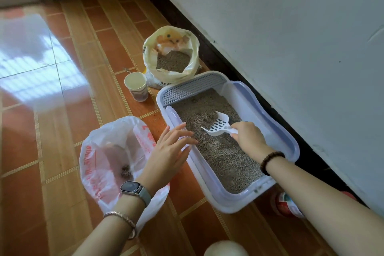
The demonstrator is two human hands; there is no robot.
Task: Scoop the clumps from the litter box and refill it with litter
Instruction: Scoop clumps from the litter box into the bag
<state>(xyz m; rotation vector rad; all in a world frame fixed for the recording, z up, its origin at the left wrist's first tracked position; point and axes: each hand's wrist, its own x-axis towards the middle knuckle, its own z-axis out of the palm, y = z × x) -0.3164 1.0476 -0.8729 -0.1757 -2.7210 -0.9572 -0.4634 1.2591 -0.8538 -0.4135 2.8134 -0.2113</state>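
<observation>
Right hand (247, 137) grips scoop (218, 125) over litter box (286, 139); left hand (172, 149) on rim

The litter box (288, 143) is pale lavender, with a grid-patterned grille (191, 89) at its far end. The litter (224, 151) is speckled grey-brown. The scoop (219, 125) is white, its blade cut with rows of slots. The plastic bag (93, 151) is translucent white with red lettering. The sack (192, 48) is cream-yellow with an orange cartoon print. The paper cup (136, 87) is white with a reddish-brown band. The floor (62, 151) is glossy terracotta tile crossed by tan striped strips.
</observation>
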